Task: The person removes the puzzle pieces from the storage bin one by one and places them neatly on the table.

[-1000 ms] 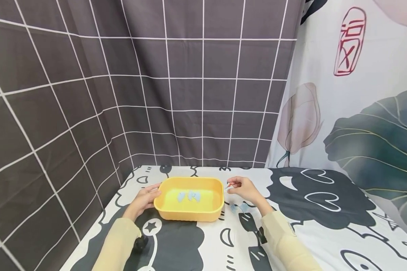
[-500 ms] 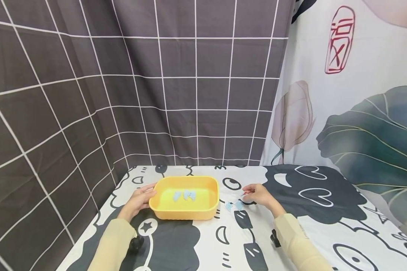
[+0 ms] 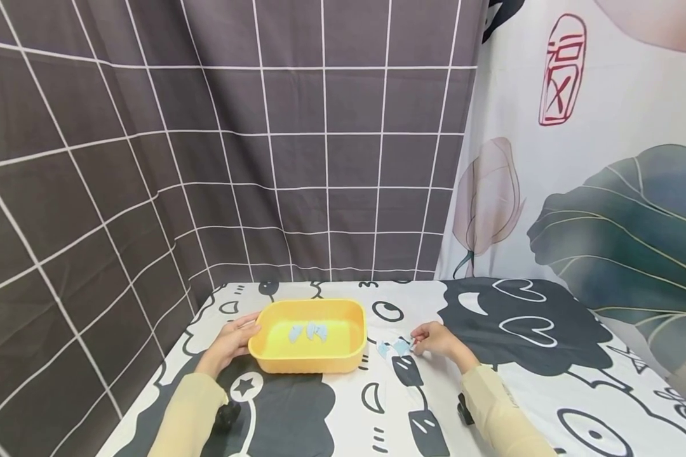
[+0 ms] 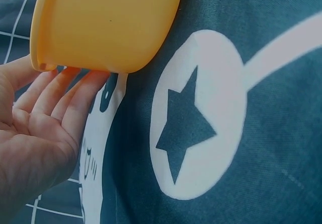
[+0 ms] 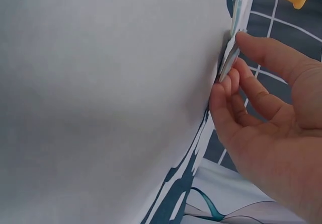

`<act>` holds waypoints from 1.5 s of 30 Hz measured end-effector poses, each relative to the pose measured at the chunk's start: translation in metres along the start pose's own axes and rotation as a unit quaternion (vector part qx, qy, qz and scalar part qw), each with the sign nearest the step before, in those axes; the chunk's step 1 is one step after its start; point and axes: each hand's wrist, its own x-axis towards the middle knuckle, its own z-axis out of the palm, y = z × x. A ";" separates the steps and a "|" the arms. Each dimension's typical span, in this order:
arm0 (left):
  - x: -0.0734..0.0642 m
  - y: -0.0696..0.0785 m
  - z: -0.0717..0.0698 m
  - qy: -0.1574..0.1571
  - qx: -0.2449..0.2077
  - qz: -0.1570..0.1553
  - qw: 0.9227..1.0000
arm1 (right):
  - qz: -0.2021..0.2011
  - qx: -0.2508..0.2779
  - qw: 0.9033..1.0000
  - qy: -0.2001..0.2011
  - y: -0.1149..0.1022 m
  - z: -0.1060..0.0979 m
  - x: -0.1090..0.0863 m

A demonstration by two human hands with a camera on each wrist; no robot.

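Observation:
My left hand holds the left end of a yellow plastic basin. In the left wrist view its fingers reach under the rim. Several small, flat light-blue pieces lie on the basin floor. Right of the basin, my right hand is low over the cloth and pinches a thin flat piece between thumb and fingertips, as the right wrist view shows edge-on. Two more light-blue pieces lie side by side on the cloth, just left of these fingertips.
The table wears a black-and-white cartoon cloth. A dark grid curtain stands behind and to the left. At the right hangs a white curtain with leaf and flower prints.
My right hand has moved from the basin's right rim rightward and down to the cloth, beside the light-blue pieces. My left hand stays on the basin. The head view has turned slightly right.

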 end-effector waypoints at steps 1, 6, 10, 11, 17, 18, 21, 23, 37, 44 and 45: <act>0.000 0.000 0.000 -0.003 0.000 0.002 1.000 | 0.004 -0.004 1.000 0.001 0.000 0.000 0.000; 0.000 0.000 0.001 -0.004 -0.001 0.001 1.000 | 0.015 -0.022 1.000 0.000 0.001 -0.001 -0.003; 0.001 -0.001 0.000 0.000 -0.005 -0.004 1.000 | 0.012 -0.031 0.999 0.002 -0.002 0.001 -0.005; 0.001 -0.002 0.000 0.001 -0.006 -0.005 1.000 | 0.010 -0.031 0.999 0.001 -0.004 0.001 -0.005; 0.001 -0.001 -0.001 0.001 -0.009 -0.003 1.000 | 0.010 -0.040 0.999 -0.002 -0.010 -0.002 -0.006; 0.000 -0.001 -0.001 0.000 -0.006 -0.001 1.000 | 0.015 -0.040 0.999 -0.001 -0.010 -0.003 -0.006; -0.001 0.000 -0.002 0.004 -0.001 -0.001 1.000 | 0.019 -0.043 0.999 0.002 -0.008 -0.005 -0.004; -0.002 0.000 -0.002 0.005 0.002 -0.001 1.000 | 0.015 -0.043 0.999 0.004 -0.009 -0.006 -0.002; 0.000 0.002 0.002 0.017 -0.005 0.001 1.000 | -0.056 0.010 0.998 0.042 -0.056 0.009 0.029; -0.001 0.001 0.004 0.021 -0.010 -0.002 1.000 | -0.070 0.093 0.993 0.031 -0.093 0.036 0.045; -0.001 0.001 0.004 0.026 -0.015 -0.006 1.000 | -0.069 0.102 0.992 0.028 -0.098 0.039 0.047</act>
